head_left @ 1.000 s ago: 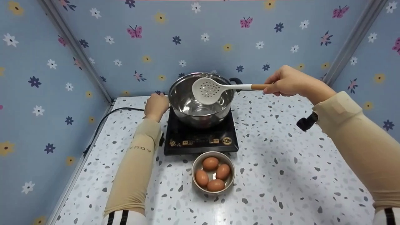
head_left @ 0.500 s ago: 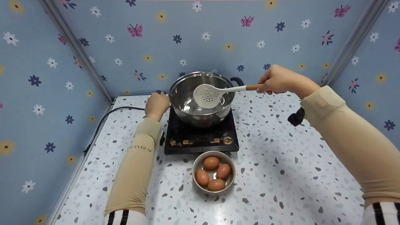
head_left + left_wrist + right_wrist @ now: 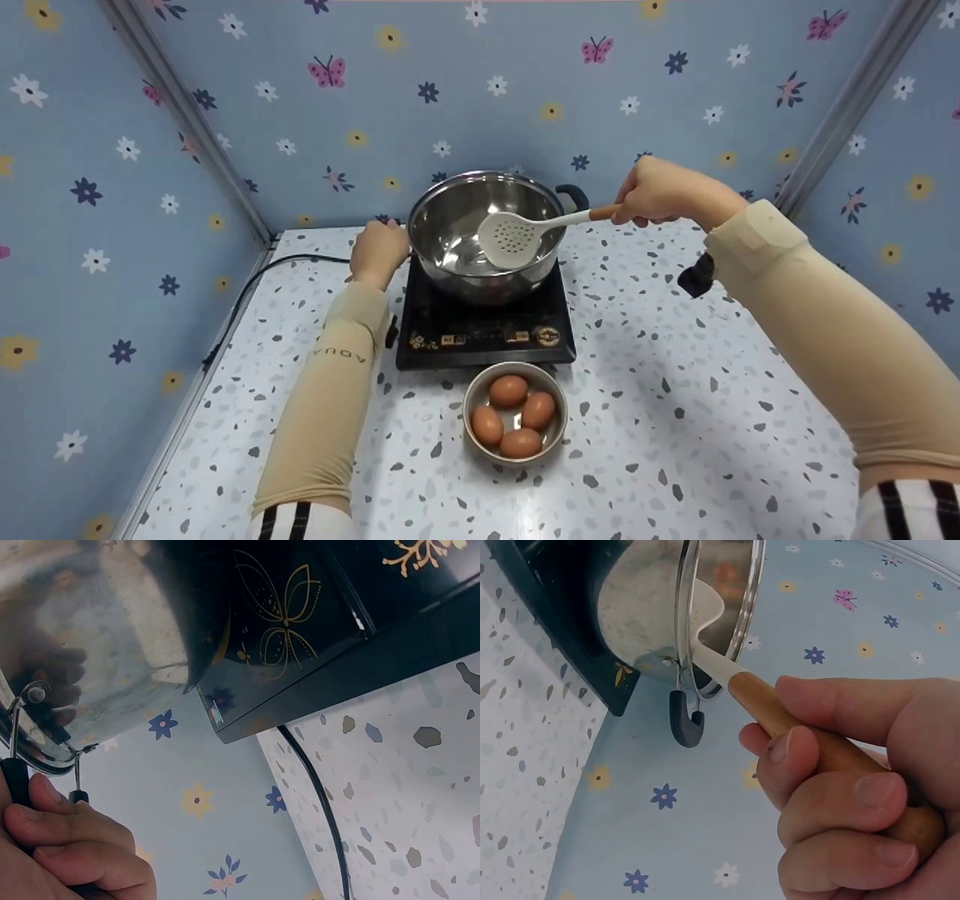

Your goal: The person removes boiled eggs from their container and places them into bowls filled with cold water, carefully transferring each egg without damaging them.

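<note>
As the white slotted spoon (image 3: 510,240) hangs tilted in the mouth of the steel pot (image 3: 487,289), its perforated head sits toward the pot's right side; whether it touches the metal I can't tell. The right hand (image 3: 660,191) has its fingers wrapped firmly round the wooden grip (image 3: 769,706). Across from it, the left hand (image 3: 379,251) is curled round one black pot handle (image 3: 15,778), while the other handle (image 3: 575,196) stands out on the right. The pot sits on a black cooker (image 3: 484,352) with gold markings, a dark cord (image 3: 304,257) trailing off to the left. Just in front, a small metal bowl (image 3: 517,461) holds four brown eggs (image 3: 520,442), all on a speckled tabletop (image 3: 637,420). Flowered blue walls (image 3: 480,52) surround the setup.
</note>
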The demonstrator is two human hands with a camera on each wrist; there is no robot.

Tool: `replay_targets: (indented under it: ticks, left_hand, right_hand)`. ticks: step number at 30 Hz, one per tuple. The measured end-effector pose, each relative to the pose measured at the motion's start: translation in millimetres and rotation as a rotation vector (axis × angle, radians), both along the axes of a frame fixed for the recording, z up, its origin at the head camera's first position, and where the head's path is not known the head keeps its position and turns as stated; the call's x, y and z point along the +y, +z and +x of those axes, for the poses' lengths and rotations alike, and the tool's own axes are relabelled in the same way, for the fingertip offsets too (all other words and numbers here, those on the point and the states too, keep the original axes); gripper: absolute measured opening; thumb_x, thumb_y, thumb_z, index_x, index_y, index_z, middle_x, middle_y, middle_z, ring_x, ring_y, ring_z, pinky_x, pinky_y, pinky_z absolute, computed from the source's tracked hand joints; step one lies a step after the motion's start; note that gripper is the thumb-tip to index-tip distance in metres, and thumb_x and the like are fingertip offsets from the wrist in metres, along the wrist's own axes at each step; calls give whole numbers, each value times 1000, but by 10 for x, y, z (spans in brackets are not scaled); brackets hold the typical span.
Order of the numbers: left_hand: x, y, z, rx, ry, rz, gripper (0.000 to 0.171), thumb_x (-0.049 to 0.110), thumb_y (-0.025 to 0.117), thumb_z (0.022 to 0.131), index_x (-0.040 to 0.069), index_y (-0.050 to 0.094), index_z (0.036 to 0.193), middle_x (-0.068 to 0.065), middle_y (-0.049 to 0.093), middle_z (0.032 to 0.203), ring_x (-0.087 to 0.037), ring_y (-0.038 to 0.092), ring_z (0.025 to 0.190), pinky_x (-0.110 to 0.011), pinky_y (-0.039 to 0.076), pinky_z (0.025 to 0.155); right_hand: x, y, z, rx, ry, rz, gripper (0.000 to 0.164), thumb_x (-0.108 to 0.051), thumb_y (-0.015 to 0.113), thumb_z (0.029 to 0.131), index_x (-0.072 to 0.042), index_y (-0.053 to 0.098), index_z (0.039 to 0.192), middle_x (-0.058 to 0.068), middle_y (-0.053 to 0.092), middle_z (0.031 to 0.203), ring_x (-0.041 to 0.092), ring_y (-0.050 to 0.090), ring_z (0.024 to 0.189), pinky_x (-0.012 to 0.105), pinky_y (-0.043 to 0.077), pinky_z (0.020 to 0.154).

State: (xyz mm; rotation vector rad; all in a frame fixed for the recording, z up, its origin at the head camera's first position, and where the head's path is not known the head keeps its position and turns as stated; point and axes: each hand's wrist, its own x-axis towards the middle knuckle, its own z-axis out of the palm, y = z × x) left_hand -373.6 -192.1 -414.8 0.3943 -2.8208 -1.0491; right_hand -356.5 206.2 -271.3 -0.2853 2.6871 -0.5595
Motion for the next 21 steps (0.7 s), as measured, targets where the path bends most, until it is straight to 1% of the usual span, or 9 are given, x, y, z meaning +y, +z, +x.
replay_targets:
  ticks: [3, 8, 11, 17, 21]
  left_hand:
    - [2, 2, -5, 8, -2, -3, 52, 31, 30, 117, 6, 68, 93, -15, 68, 92, -32, 63, 84, -50, 52, 79]
    - [-2, -11, -7, 11, -1, -4, 50, 32, 30, 117, 10, 62, 85, -14, 67, 89, -31, 63, 82, -48, 51, 77]
    - [-7, -17, -8, 14, -4, -7, 50, 31, 29, 117, 10, 61, 84, -13, 66, 88, -31, 62, 80, -48, 50, 75]
    - [-4, -3, -20, 20, -8, -9, 49, 30, 31, 117, 9, 63, 87, -13, 65, 87, -31, 62, 80, -47, 50, 75]
    - [4, -7, -29, 18, -4, -7, 49, 29, 31, 117, 11, 61, 82, -9, 61, 80, -27, 57, 73, -43, 46, 69]
  right_hand:
    - [-30, 53, -5, -46, 11, 6, 31, -18, 74, 101, 3, 77, 123, -1, 64, 69, 11, 44, 58, 26, 37, 53]
    - [-69, 155, -17, -99, 35, 14, 27, -15, 73, 99, 3, 79, 118, -1, 64, 66, 9, 41, 54, 25, 35, 51]
    - [-89, 205, -31, -125, 50, 24, 26, -15, 73, 99, 2, 79, 118, -1, 65, 67, 8, 41, 54, 24, 36, 51]
    - [-125, 262, -55, -183, 71, 56, 26, -21, 71, 102, -1, 77, 117, 0, 63, 71, 9, 39, 55, 26, 36, 53]
    - [-120, 250, -71, -203, 96, 58, 21, -21, 70, 102, -3, 76, 109, -1, 59, 69, 10, 36, 54, 27, 34, 53]
